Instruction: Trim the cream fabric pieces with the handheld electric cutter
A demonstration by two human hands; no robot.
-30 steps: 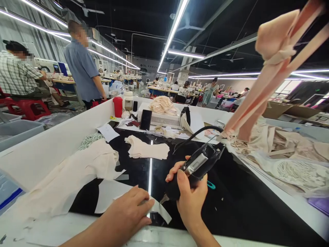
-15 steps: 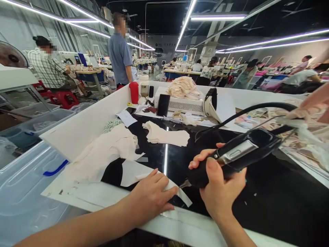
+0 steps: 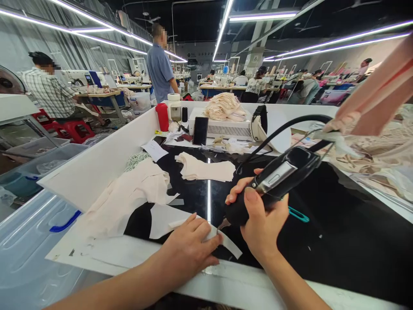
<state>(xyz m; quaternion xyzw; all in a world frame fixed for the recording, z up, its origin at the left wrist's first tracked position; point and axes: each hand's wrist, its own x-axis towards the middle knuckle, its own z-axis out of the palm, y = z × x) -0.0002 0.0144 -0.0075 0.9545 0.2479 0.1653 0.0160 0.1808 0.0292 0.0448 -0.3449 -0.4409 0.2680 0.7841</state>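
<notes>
- left hand (image 3: pixel 190 247): grip flat and unclosed, pressing the white strip (image 3: pixel 230 246) onto the tabletop (image 3: pixel 338 241); same as half a second back, so I judge the strip pinned.
- cutter (image 3: pixel 277 181): tip just right of the left fingertips, at the strip's edge; barely moved.
- right hand (image 3: pixel 263 226): grip clamped round the cutter.
- teal clip (image 3: pixel 298 214): just beyond the right grip, now uncovered.
- blade contact too small to confirm; pink straps (image 3: pixel 377 94) cut off by the frame.
</notes>
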